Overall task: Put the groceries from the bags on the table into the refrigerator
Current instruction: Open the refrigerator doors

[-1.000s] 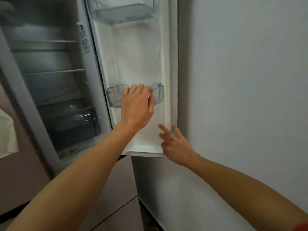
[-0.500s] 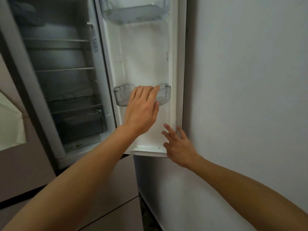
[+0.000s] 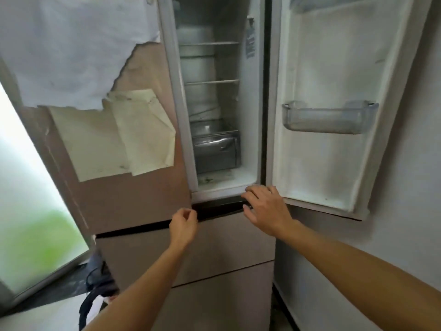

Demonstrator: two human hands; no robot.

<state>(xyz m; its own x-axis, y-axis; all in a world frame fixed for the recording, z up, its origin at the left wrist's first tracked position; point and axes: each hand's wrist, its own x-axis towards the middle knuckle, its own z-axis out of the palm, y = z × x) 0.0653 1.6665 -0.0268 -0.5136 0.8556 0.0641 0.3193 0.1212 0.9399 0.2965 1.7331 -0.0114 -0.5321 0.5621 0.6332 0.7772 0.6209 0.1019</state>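
The refrigerator [image 3: 214, 247] stands ahead, its right door [image 3: 334, 163] swung open. At the dark gap under its open compartment the right hand [image 3: 267, 211] spreads relaxed fingers. The left hand [image 3: 182, 226], curled into a loose fist, hovers at its closed left door's lower corner

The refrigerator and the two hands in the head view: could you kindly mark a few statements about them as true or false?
1. The refrigerator's right door stands open. True.
2. The clear door bin holds a bottle. False: it looks empty.
3. The right hand grips the door bin. False: it is at the dark gap below the open compartment, far from the bin.
4. The left door is closed, with torn paper on its front. True.
5. The left hand has its fingers curled. True.
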